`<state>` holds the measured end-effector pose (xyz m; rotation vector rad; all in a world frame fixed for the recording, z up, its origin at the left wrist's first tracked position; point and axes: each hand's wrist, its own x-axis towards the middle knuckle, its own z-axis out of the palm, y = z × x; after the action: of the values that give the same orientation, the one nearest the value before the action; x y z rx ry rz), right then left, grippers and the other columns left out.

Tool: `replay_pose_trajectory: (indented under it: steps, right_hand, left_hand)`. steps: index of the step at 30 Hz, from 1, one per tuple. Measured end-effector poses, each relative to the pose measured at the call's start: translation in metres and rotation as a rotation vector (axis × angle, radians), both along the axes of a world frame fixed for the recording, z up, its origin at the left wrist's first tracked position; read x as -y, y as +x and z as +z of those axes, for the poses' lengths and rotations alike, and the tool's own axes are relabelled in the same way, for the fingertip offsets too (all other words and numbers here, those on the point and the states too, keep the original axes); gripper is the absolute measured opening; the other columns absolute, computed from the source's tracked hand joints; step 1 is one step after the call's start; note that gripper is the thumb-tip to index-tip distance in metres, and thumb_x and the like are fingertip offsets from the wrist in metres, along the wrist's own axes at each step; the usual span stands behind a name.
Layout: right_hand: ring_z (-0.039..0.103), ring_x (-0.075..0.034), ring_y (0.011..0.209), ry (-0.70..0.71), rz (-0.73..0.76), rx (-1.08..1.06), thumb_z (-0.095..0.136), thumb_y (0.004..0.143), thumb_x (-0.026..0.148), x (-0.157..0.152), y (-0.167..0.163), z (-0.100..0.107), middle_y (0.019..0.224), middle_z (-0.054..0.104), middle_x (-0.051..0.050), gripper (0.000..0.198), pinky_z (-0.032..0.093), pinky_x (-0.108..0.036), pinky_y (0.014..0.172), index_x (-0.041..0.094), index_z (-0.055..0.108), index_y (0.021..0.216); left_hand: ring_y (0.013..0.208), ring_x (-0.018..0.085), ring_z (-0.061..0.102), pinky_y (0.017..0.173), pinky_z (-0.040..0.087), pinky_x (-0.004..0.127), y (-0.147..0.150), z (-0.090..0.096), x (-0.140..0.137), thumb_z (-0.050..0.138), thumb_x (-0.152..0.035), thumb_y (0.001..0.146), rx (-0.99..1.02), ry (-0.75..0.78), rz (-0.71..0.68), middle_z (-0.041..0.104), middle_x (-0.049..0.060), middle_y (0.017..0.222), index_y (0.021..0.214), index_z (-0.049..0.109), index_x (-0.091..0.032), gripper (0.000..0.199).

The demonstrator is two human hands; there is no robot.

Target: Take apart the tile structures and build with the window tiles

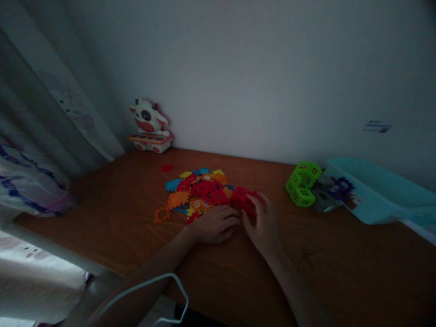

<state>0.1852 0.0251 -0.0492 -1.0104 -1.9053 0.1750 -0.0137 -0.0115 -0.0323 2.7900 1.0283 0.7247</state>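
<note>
In the head view my right hand [265,227] grips a red toy block built of plastic panels [242,199], thumb on the near side and fingers over its right end. Close to its left, my left hand [216,225] is palm down at the near edge of a heap of gear-edged plastic building pieces [207,188]. Its fingers are curled together toward the red block; whatever they hold, if anything, is hidden beneath them. The heap mixes red, orange, yellow and blue pieces, some with small window frames. An orange ring-shaped piece [162,215] lies at its left edge.
Right of my hands stand a green built shape [301,186], a grey piece [325,200] and a purple gear [341,189], beside a light blue bin [374,204]. A cow toy with a keyboard [150,127] sits against the wall. A pale cable [150,282] crosses my left forearm.
</note>
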Motion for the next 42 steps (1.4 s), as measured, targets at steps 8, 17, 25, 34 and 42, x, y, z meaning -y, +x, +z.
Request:
replay_pose_trajectory:
  steps: [8,17,25,34,42]
  right_hand:
    - [0.035,-0.041,0.142,-0.126,-0.05,0.194,0.062,0.086,0.03,-0.012,0.012,-0.02,0.155,0.03,-0.02,0.046,0.039,-0.061,0.109,0.02,0.054,0.13]
    - [0.06,-0.033,0.115,-0.126,0.053,0.189,0.057,0.089,0.031,-0.01,0.009,-0.018,0.118,0.062,-0.018,0.013,0.05,-0.053,0.097,0.021,0.06,0.082]
    - [0.062,-0.026,0.108,-0.124,0.147,-0.081,0.058,0.093,0.038,0.007,0.0,0.005,0.11,0.062,-0.012,0.016,0.052,-0.044,0.093,0.022,0.058,0.092]
    - [0.064,-0.023,0.102,-0.206,0.292,-0.081,0.053,0.097,0.038,0.018,-0.007,0.009,0.108,0.065,-0.009,0.017,0.052,-0.038,0.092,0.024,0.062,0.094]
    - [0.061,-0.018,0.06,-0.439,0.18,-0.241,0.05,0.097,0.05,0.015,-0.003,0.015,0.07,0.062,-0.001,0.03,0.049,-0.03,0.06,0.023,0.059,0.087]
  left_hand:
    - [0.105,0.022,0.06,0.094,0.05,0.036,0.0,-0.003,-0.002,0.049,-0.021,0.095,-0.045,-0.063,0.037,0.066,0.011,0.113,0.109,0.063,-0.019,0.02]
    - [0.117,0.025,0.055,0.103,0.048,0.043,-0.004,-0.013,-0.008,0.062,-0.024,0.09,0.174,-0.006,0.311,0.058,0.011,0.126,0.128,0.053,-0.022,0.039]
    - [0.141,0.031,0.038,0.116,0.038,0.051,0.002,-0.007,-0.002,0.077,-0.029,0.077,0.368,-0.036,0.35,0.036,0.015,0.15,0.151,0.024,-0.026,0.091]
    - [0.122,0.025,0.057,0.103,0.049,0.045,-0.004,-0.003,-0.004,0.07,-0.021,0.081,0.402,-0.08,0.175,0.059,0.013,0.128,0.125,0.05,-0.021,0.049]
    - [0.097,0.022,0.067,0.087,0.054,0.036,0.001,0.007,0.001,0.065,-0.041,0.089,0.491,-0.26,0.341,0.069,0.008,0.11,0.117,0.056,-0.021,0.036]
